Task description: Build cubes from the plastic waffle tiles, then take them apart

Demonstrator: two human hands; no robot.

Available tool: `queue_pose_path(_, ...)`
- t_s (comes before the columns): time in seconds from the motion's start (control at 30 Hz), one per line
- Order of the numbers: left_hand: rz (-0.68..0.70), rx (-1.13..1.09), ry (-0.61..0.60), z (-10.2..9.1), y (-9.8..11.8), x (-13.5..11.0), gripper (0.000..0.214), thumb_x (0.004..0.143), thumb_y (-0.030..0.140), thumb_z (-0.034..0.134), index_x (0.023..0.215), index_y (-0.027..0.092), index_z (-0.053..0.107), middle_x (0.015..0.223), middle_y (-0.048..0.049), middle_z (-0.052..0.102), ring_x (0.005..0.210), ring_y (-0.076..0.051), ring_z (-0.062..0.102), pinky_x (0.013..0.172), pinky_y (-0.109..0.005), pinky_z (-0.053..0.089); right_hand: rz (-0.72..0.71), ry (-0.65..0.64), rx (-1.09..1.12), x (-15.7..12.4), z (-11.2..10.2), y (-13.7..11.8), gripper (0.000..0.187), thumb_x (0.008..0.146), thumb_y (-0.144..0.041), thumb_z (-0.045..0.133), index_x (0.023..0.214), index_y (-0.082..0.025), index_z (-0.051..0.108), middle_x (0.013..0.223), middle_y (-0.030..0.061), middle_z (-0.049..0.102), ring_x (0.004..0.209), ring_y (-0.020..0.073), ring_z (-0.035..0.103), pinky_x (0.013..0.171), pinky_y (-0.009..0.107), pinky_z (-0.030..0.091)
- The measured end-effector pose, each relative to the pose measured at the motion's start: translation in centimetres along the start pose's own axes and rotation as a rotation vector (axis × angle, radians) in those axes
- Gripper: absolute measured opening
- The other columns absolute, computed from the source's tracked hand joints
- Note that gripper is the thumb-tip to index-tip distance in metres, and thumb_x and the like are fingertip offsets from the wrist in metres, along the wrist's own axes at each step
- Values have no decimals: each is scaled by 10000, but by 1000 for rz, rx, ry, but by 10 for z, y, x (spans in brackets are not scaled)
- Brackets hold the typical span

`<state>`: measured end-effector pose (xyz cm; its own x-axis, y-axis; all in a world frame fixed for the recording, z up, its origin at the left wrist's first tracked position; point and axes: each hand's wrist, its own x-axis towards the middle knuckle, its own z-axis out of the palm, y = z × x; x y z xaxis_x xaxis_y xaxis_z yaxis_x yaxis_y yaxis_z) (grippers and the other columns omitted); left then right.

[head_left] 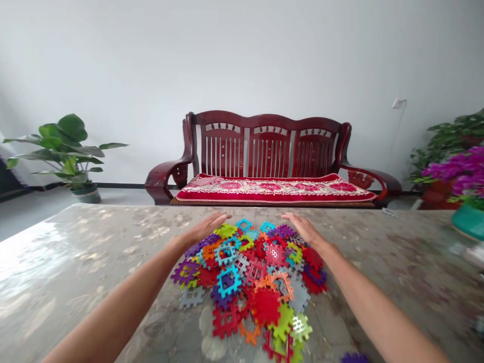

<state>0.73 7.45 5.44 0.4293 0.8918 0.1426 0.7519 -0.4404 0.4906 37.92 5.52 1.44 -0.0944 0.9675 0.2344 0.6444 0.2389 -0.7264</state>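
A heap of flat plastic interlocking building tiles (255, 272) with toothed edges lies on the table, in red, purple, orange, blue, green and grey. Some tiles have window-like or round cut-outs. My left hand (209, 226) rests along the heap's far left side, fingers stretched out and holding nothing. Along the far right side is my right hand (302, 228), also with straight fingers and nothing in it. Both palms face inward with the tiles between them; whether they touch the outer tiles I cannot tell. A purple tile (354, 358) lies apart near the bottom edge.
The table (124, 252) has a glossy, flower-patterned cover. Behind it stands a dark red wooden bench (268, 121) with a red floral cushion (272, 190). A potted plant (70, 148) is at the left, and purple flowers (463, 171) in a teal pot (469, 222) at the right.
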Motion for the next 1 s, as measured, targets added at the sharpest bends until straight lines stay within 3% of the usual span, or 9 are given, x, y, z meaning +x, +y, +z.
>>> queue_pose_path(0.13,-190,77,-28,-7,-52,-47,637,937,528,196,1409,226,499,1509,-49,440,1431,-247,315,1180,-421,212,144,52,-143,-23,-21,30,795,873,-745,170,1250,-215,627,1411,83,532,1358,257,414,1164,442,253)
queue_pose_path(0.23,-286,126,37,4,-67,-71,600,944,495,213,1429,250,468,1515,-54,430,1438,-257,298,1170,-473,222,161,46,-172,-39,-14,34,789,881,-726,172,1259,-194,615,1387,105,552,1338,264,439,1162,447,259)
queue_pose_path(0.33,-261,128,62,20,-55,-75,585,954,481,203,1432,269,465,1497,-46,458,1431,-249,315,1164,-466,238,138,56,-196,-48,5,22,732,909,-679,170,1253,-212,616,1379,90,558,1339,248,432,1167,428,249)
queue_pose_path(0.47,-225,90,52,36,-30,-62,576,954,459,192,1377,269,534,1443,-19,527,1397,-233,380,1153,-420,273,132,63,-225,-52,23,2,668,934,-635,177,1252,-245,617,1363,70,571,1348,243,413,1169,435,237)
queue_pose_path(0.6,-217,13,96,41,-12,-53,608,951,479,179,1300,227,608,1410,-33,560,1367,-229,425,1152,-382,276,148,58,-239,-55,31,-9,673,949,-604,177,1270,-200,609,1379,100,553,1369,252,383,1175,438,206)
queue_pose_path(0.77,-174,-87,115,44,6,-53,637,933,515,201,1299,189,608,1410,-44,558,1377,-231,413,1168,-369,255,172,37,-224,-59,39,-21,621,958,-574,169,1257,-257,610,1400,51,540,1386,237,363,1177,446,194)
queue_pose_path(0.9,-176,-105,115,43,11,-55,622,926,520,236,1296,184,606,1421,-46,546,1397,-242,382,1182,-388,235,193,37,-195,-60,38,-31,633,947,-598,178,1263,-253,606,1405,67,531,1400,240,338,1180,437,184)
queue_pose_path(1.0,-183,-140,113,36,10,-65,631,921,522,249,1334,168,569,1454,-57,509,1415,-235,350,1187,-378,231,221,67,-173,-73,17,-37,708,906,-681,226,1341,-219,539,1454,101,467,1416,256,304,1180,436,185)
